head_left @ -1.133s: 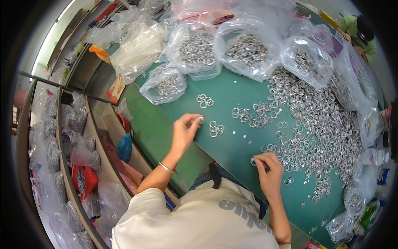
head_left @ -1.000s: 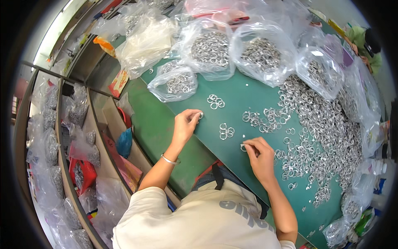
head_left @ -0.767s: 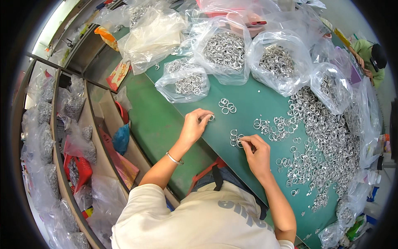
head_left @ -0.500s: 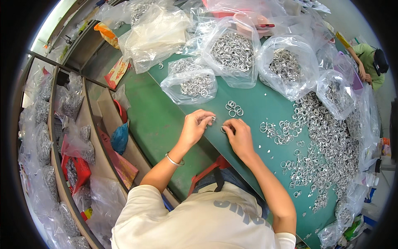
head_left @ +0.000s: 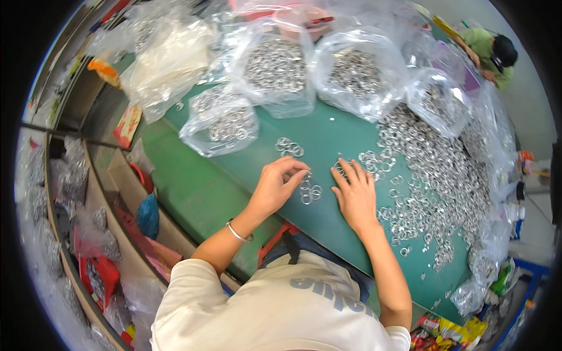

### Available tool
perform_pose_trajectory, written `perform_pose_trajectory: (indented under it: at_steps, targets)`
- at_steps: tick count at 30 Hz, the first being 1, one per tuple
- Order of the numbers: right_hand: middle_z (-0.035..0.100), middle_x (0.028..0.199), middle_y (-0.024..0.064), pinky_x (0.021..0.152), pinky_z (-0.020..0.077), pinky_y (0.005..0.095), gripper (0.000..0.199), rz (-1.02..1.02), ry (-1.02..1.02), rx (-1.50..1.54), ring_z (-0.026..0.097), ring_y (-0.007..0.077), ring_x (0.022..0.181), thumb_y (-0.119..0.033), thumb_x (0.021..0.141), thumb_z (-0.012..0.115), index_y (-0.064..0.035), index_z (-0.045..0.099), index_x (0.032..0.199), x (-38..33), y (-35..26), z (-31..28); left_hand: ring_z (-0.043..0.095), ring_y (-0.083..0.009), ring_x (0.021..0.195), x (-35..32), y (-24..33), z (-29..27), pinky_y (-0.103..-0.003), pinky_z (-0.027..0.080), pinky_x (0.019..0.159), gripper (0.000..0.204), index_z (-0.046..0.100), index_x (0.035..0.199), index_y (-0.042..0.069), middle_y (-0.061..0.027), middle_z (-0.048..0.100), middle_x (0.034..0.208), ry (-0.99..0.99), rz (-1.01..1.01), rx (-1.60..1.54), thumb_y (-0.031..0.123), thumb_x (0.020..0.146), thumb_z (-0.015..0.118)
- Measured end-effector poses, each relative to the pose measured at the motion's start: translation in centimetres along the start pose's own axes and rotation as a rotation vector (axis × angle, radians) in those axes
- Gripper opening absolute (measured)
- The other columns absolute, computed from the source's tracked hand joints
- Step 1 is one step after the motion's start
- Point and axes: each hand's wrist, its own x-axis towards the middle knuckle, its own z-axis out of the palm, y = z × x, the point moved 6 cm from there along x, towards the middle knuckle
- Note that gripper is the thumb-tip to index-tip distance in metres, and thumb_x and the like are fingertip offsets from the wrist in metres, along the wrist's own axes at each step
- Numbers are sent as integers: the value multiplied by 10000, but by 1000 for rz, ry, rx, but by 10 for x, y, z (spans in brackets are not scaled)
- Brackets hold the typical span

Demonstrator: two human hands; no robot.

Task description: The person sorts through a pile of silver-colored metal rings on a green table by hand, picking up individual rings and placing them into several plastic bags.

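My left hand (head_left: 282,186) is over the green table's near edge, its thumb and forefinger pinched at a small silver metal ring (head_left: 308,175). Just below those fingertips, a few loose rings (head_left: 311,193) lie between my hands. My right hand (head_left: 355,193) rests palm down with fingers stretched and spread, its fingertips on some rings (head_left: 342,169) at the left end of the scattered ones. Beyond my left hand sits another little group of rings (head_left: 289,147). A wide heap of the same rings (head_left: 445,175) covers the table's right side.
Clear plastic bags of rings stand along the far side: a small one (head_left: 221,124), a large one (head_left: 275,69) and another (head_left: 357,73). Shelves (head_left: 70,222) with bagged parts line the left. At the far right another person (head_left: 489,52) in green works.
My right hand has opened out of its pinch and moved right onto the scattered rings. Several rings now lie between my hands. The whole view has swung to the right.
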Motion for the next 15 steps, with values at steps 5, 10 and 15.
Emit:
perform_pose_trajectory:
  at_steps: [5,10,15]
  targets:
    - [553,1237,120,963,390,426,289,221,148,346,513,286,1130,-98,834,632,-44,623,1118,-44,15,-32,599,-81,736,5,7,62,-207,495,647,92,641,952,-36,-41,627,850,-197,-71,-127,16,889,597]
    - [681,861,94,641,493,252,233,729,343,1126,619,105,727,-50,859,648,25,621,1078,-108,42,-21,612,-109,807,-12,20,145,-223,511,666,125,624,1006,-34,-65,601,968,-462,-58,-234,-1,895,578]
    - [654,825,48,677,491,245,165,988,512,1007,591,96,746,-71,862,657,19,656,1000,-178,105,-69,615,-186,923,-11,52,166,-266,518,701,307,612,1120,24,-117,557,1147,-374,200,19,-48,821,622]
